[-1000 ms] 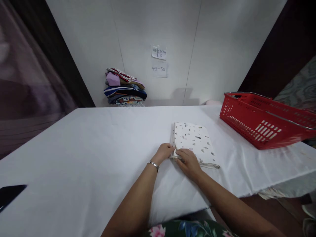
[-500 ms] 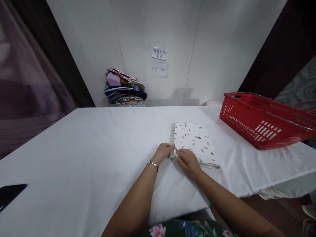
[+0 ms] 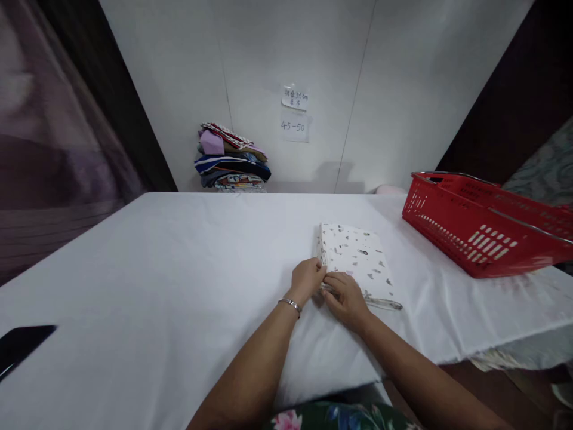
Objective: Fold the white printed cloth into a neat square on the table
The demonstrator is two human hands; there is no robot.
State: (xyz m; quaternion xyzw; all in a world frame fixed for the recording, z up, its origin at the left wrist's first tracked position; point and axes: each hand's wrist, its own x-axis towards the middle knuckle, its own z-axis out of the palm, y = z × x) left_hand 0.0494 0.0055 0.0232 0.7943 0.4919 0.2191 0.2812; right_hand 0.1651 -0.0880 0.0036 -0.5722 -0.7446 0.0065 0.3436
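A white cloth [image 3: 358,248] with a small grey and brown print lies folded into a flat rectangle on the white-covered table [image 3: 179,269]. My left hand [image 3: 308,278], with a silver bracelet at the wrist, is closed on the cloth's near left corner, fingers curled at the layered edge. Close beside it, my right hand [image 3: 347,295] pinches the near edge at the same corner, its thumb under and fingers on top. The hands hide that corner of the cloth.
A red plastic basket [image 3: 474,227] with metal handles stands at the right. Folded fabrics [image 3: 233,158] are stacked against the back wall, left of two paper notes [image 3: 294,113]. A dark flat object [image 3: 24,346] lies at the left edge.
My left hand has curled more and moved slightly right over the cloth's corner, closer to my right hand. My right hand stays at the near edge. The view has shifted slightly.
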